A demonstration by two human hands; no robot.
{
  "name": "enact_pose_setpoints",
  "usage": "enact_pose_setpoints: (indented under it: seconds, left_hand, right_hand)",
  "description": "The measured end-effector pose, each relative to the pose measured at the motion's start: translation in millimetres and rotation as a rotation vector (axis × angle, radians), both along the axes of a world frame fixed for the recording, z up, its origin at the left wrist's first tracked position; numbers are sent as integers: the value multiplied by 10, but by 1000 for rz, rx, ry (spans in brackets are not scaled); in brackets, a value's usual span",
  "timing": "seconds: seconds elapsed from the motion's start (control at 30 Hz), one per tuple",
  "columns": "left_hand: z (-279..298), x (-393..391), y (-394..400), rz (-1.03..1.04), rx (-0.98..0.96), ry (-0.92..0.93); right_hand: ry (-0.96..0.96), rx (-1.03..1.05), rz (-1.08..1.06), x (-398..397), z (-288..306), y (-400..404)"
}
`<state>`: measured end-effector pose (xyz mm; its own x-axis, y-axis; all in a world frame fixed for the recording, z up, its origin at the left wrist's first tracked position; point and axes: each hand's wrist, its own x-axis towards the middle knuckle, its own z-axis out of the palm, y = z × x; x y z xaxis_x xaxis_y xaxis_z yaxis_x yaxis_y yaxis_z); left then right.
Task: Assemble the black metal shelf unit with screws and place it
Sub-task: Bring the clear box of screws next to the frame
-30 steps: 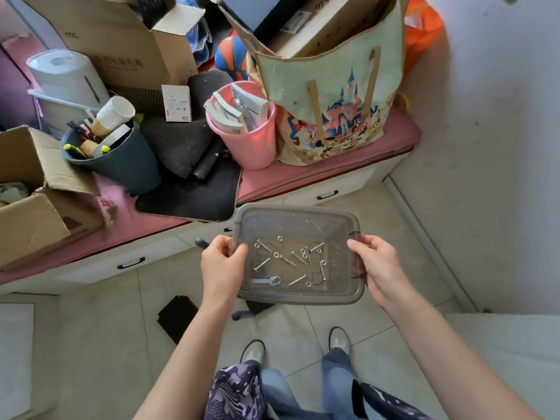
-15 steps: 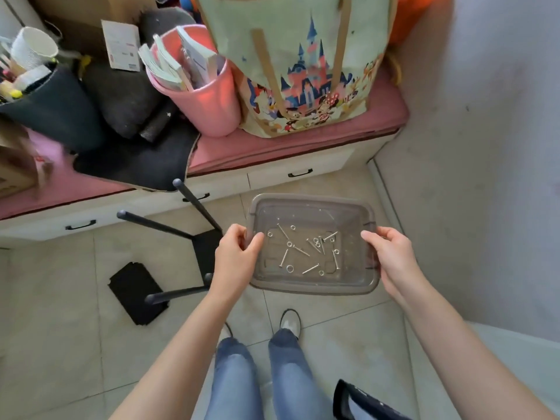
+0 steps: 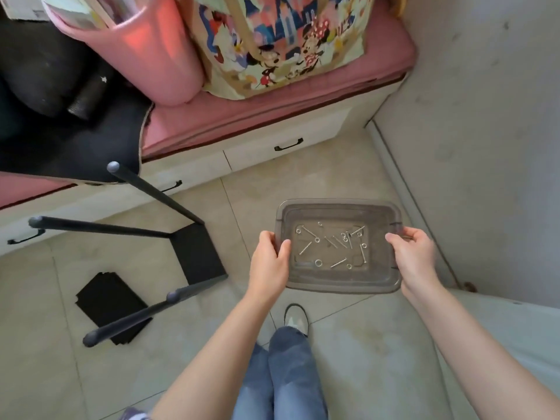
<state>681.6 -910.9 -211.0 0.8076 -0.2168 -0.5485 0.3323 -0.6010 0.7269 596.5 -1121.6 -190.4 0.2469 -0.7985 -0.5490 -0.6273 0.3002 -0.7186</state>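
Head view showed my left hand (image 3: 269,262) curled over the left rim of the clear plastic tray (image 3: 339,284), thumb inside, fingers underneath — my right hand (image 3: 413,256) pinched the right rim the same way. Loose screws (image 3: 338,263) and what looked like washers lay scattered across the tray's bottom; they were too small to sort further. To my left the black metal shelf unit (image 3: 197,253) lay tipped on the tiled floor (image 3: 348,353), its legs pointing out and up. A flat black panel (image 3: 112,301) rested on the floor just beside it — beyond stood the pink-cushioned bench (image 3: 272,116).
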Motion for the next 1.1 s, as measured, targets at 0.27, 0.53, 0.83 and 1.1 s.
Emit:
enact_pose_setpoints:
  seconds: [0.27,0.53,0.83,1.1]
  left_hand:
    - [-1686,16,55,-8,36,-18]
    - [-3278,-198,481,4,-29,162]
    - [-4504,-157,772,134,-166,368]
    - [-5114,-234,734,328,-475,489]
  right_hand:
    - [-15,-9,33,-113,-1730,63]
    - [106,-207,330,-217,-3522,136]
    - [92,-496,798,579,-4880,156]
    - [46,-716,1106,1513,-5468,394]
